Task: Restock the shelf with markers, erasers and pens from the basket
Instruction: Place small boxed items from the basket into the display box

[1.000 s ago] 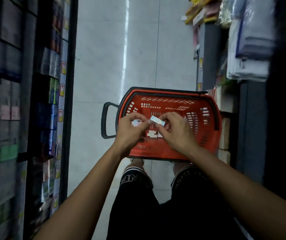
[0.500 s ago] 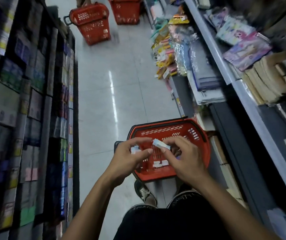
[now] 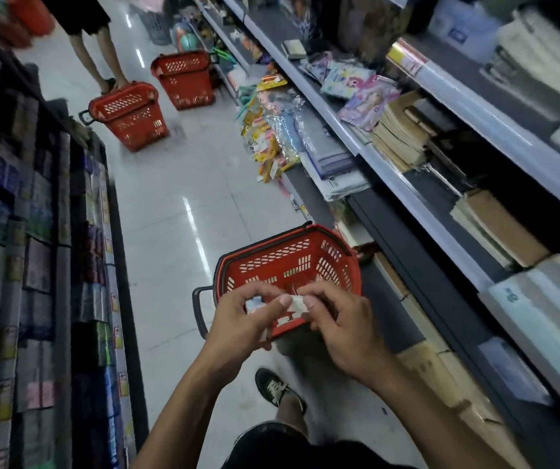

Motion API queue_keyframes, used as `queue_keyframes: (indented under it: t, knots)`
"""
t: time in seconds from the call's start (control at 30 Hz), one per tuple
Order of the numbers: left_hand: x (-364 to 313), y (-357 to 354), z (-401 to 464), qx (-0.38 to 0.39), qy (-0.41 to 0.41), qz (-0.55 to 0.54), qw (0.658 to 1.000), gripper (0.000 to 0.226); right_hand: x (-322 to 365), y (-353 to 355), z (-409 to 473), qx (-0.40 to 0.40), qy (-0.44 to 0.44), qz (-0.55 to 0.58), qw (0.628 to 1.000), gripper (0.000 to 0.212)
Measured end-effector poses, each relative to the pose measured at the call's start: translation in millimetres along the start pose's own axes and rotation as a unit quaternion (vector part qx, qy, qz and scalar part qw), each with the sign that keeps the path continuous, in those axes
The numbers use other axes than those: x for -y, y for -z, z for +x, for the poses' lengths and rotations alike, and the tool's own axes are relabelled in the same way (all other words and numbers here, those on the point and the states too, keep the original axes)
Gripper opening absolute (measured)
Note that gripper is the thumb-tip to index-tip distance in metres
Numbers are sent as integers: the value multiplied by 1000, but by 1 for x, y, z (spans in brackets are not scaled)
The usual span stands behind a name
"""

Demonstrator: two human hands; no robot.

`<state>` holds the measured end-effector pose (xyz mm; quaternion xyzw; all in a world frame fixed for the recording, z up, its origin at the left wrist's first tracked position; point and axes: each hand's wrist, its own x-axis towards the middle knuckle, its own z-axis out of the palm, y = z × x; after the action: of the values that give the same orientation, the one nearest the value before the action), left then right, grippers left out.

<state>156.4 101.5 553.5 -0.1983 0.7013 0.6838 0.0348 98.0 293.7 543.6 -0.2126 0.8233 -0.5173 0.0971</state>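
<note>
We're looking down an aisle, both hands raised over the red basket [image 3: 288, 262] that sits on the tiled floor [image 3: 177, 211] just beside the bottom of the right-hand shelf [image 3: 447, 211]. Our right hand [image 3: 342, 328] pinches a small white eraser [image 3: 297, 304] between thumb and forefinger, fingers curled around it. Our left hand [image 3: 241, 321] has its thumb tip right up against that same eraser, and its curled fingers are wrapped around a second small pack [image 3: 254, 304], white with a touch of blue; what it is exactly is too blurred to tell. Both pieces hang above the near rim of the basket, and more small white pieces [image 3: 285, 320] lie on the basket's bottom, just below our fingers. The basket's black handle [image 3: 199, 309] sticks out toward the left. On the right, the shelf carries stacks of notebooks [image 3: 403, 137] and bright, colourful packets [image 3: 363, 96]. On the left, a dark rack [image 3: 45, 252] is packed with boxed goods. Further up the aisle stand two more red baskets [image 3: 129, 113], and another person's legs [image 3: 97, 52] are right behind the nearer one. Our dark shoe [image 3: 273, 389] shows below the hands.
</note>
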Motion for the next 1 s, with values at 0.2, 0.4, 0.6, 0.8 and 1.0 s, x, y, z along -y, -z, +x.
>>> queue_keyframes:
  t: [0.2, 0.4, 0.6, 0.8, 1.0]
  knots:
    - [10, -61, -57, 106, -28, 18, 994, 28, -4, 41, -97, -79, -94, 35, 992, 15]
    - [8, -117, -101, 170, -29, 57, 983, 21, 8, 76, -188, -149, -127, 164, 967, 20]
    - [7, -167, -140, 286, -45, 89, 953, 18, 19, 86, -272, -269, -167, 150, 937, 29]
    - [19, -206, -191, 396, -24, 55, 916, 19, 33, 78, -353, -394, -217, 144, 881, 33]
    - [31, -252, -257, 478, -52, 62, 875, 27, 51, 82, -429, -521, -208, 128, 818, 40]
